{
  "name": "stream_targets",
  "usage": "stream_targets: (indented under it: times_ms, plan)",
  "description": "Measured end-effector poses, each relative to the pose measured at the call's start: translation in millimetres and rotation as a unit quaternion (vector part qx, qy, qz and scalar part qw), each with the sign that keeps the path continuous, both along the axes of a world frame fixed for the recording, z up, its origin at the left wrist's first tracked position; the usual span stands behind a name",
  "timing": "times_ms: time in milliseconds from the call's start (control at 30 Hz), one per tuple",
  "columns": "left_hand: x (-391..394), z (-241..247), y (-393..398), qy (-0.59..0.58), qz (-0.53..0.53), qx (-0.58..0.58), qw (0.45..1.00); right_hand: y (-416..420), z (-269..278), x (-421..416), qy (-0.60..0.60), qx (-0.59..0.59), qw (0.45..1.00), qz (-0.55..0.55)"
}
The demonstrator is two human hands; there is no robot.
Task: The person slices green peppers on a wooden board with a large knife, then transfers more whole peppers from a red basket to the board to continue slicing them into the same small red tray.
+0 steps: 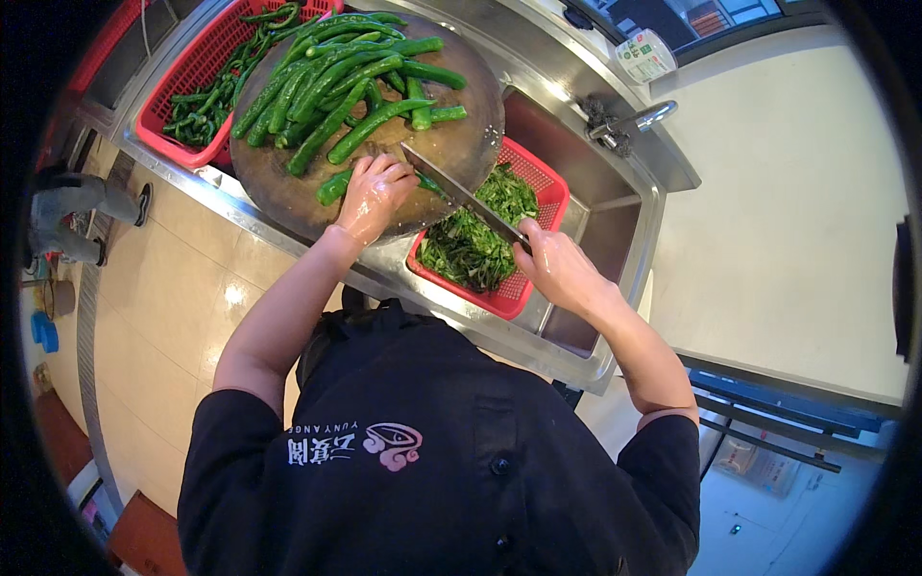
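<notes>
On a round wooden chopping board [475, 101], my left hand [376, 196] presses down a long green pepper [332, 189]. Its blunt end sticks out to the left of my fingers, and a thin part shows on the right beside the blade. The handle of a kitchen knife [464, 193] is in my right hand [560, 268]. The blade slants up and left across the board's edge, its tip near my left fingers. A heap of whole green peppers [338, 79] covers the far part of the board. Whether the blade touches the held pepper, I cannot tell.
Chopped greens [468, 245] fill a red plastic basket [553, 191] in the steel sink [612, 241], partly under the board. Another red basket [162, 122] holds thin green peppers [205, 108]. A faucet [637, 119] and white tub [645, 56] stand beyond. Another person's legs [86, 205] show left.
</notes>
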State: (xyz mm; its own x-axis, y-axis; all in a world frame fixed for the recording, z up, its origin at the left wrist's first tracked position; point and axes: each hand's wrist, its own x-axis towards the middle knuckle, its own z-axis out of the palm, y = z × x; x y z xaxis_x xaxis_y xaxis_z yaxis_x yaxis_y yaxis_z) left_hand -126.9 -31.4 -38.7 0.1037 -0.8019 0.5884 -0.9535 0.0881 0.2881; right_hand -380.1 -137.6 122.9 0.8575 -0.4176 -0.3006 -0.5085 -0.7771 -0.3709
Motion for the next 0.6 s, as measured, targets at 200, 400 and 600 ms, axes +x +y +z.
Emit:
stream_targets:
  times_ms: [200,400,600]
  plan:
    - [0.9,-1.0,1.9,0.032,0.001,0.01,0.999,-11.4,-6.5,11.4,0.006,0.024,1.0,0.011]
    - [0.9,-0.7,0.8,0.054,-0.004,0.012,0.998,-15.4,-61.4,16.8,-0.042,0.034,0.998,-0.015]
    - [4.0,-1.7,3.4,0.059,-0.005,0.002,0.998,-18.6,-8.7,27.1,-0.013,0.054,0.998,0.032]
